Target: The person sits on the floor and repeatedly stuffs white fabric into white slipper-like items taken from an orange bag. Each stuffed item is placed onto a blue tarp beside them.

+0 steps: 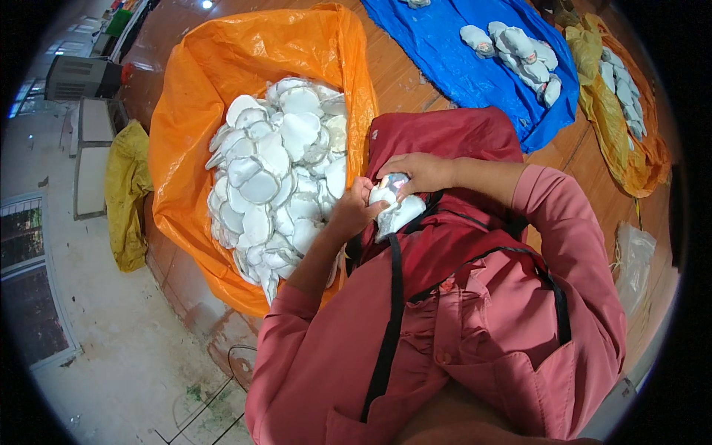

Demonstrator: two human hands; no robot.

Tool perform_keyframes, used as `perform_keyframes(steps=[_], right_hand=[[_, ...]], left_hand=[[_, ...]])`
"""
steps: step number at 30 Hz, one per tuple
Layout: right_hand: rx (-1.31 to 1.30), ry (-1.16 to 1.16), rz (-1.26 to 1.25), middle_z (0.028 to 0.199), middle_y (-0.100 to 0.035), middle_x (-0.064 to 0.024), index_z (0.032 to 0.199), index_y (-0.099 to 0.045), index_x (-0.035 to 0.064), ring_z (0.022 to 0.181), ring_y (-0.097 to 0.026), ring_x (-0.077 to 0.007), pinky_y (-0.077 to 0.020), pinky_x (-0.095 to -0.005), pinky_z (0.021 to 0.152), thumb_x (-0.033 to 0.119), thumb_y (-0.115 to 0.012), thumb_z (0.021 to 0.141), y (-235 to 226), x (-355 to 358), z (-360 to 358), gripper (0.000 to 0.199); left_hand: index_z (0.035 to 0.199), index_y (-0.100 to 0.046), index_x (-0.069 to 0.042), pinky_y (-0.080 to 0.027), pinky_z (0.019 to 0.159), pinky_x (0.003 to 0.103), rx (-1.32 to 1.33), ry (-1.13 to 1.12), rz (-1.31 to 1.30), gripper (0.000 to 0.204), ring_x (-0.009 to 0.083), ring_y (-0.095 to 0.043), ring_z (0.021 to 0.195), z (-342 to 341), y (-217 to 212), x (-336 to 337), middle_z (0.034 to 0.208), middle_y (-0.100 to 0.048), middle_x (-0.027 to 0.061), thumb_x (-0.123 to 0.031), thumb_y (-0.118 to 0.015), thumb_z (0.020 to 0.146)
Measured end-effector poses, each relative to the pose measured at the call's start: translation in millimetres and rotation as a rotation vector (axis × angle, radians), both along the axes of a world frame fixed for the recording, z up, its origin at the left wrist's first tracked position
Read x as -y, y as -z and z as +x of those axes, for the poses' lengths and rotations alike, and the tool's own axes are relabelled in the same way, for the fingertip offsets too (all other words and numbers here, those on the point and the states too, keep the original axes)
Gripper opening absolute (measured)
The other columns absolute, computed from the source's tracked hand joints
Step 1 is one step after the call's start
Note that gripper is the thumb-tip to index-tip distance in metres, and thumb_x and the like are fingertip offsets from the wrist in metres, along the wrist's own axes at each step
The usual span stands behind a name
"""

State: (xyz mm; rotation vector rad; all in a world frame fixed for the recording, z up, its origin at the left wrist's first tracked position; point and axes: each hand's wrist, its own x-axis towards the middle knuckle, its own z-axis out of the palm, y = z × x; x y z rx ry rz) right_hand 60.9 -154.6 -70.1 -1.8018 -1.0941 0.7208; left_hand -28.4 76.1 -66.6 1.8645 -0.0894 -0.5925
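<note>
A white, soft-looking rounded piece (401, 215) with a shiny, coloured patch at its top is held over my lap between both hands. My left hand (357, 210) grips its left side, thumb lying on the front. From the right, my right hand (421, 173) closes over the upper part, fingers curled down onto the patch. The piece's back and the fingertips behind it are hidden. Just left of my hands, a heap of similar white rounded pieces (259, 178) fills an open orange sack (185, 133).
A dark red cloth (452, 130) covers my lap. Beyond it, a blue sheet (430, 44) carries several whitish bundles (523, 55). At far right, a yellow-orange sack (593, 96) holds greyish-white pieces. A yellow sack (127, 196) stands at left, and a clear plastic bag (634, 263) lies right.
</note>
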Motion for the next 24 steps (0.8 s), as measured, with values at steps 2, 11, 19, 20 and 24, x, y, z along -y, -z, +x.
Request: perform_keyframes(steps=[2,11,19,20,24], right_hand=[[0.015,0.032,-0.004,0.115,-0.060,-0.0159,0.122,-0.058,0.0049,0.110,-0.058,-0.0328,-0.0458,-0.0393,0.094,0.021,-0.077,0.076,1.0,-1.1,-1.6,0.052],[0.051,0.152,-0.031,0.109,-0.061,-0.0148,0.117,-0.059,0.0063,0.105,-0.059,-0.0339,-0.0460,-0.0411,0.088,0.025,-0.073,0.080,2.3,-1.1,-10.0,0.044],[-0.031,0.221,0.007,0.106,-0.062,-0.0155,0.113,-0.059,0.0056,0.103,-0.060,-0.0333,-0.0473,-0.0403,0.087,0.020,-0.069,0.083,6.2,4.2,-34.2,0.035],[-0.064,0.238,0.022,0.106,-0.062,-0.0156,0.113,-0.059,0.0054,0.103,-0.061,-0.0331,-0.0476,-0.0400,0.087,0.019,-0.068,0.083,6.6,5.2,-39.3,0.035],[-0.161,0.249,0.039,0.108,-0.065,-0.0159,0.114,-0.061,0.0049,0.102,-0.063,-0.0320,-0.0487,-0.0387,0.087,0.015,-0.068,0.081,5.1,12.0,-58.8,0.035]], left_hand=[[0.116,-0.041,0.000,-0.048,0.074,0.027,0.016,-0.022,-0.086,0.039,0.0114,-0.058,0.081,-0.6,7.1,-0.1,0.090,-0.061,0.0077,-0.009,-0.067,0.089],[0.119,-0.044,-0.001,-0.048,0.076,0.025,-0.269,-0.284,-0.554,0.029,0.0121,-0.061,0.082,1.1,-4.1,14.9,0.092,-0.064,0.0101,-0.002,-0.056,0.093],[0.102,-0.060,-0.004,-0.048,0.068,0.024,0.109,-0.338,-0.334,0.010,0.0107,-0.062,0.078,-32.4,-1.5,35.2,0.086,-0.066,0.0065,-0.004,-0.059,0.092],[0.098,-0.063,-0.005,-0.048,0.066,0.025,0.161,-0.303,-0.223,0.008,0.0108,-0.063,0.075,-36.6,-4.3,35.2,0.081,-0.066,0.0066,-0.005,-0.059,0.091],[0.093,-0.070,-0.012,-0.049,0.059,0.031,0.525,-0.047,-0.088,0.012,0.0242,-0.065,0.065,-45.1,-9.4,33.2,0.074,-0.066,0.0105,-0.011,-0.066,0.082]])
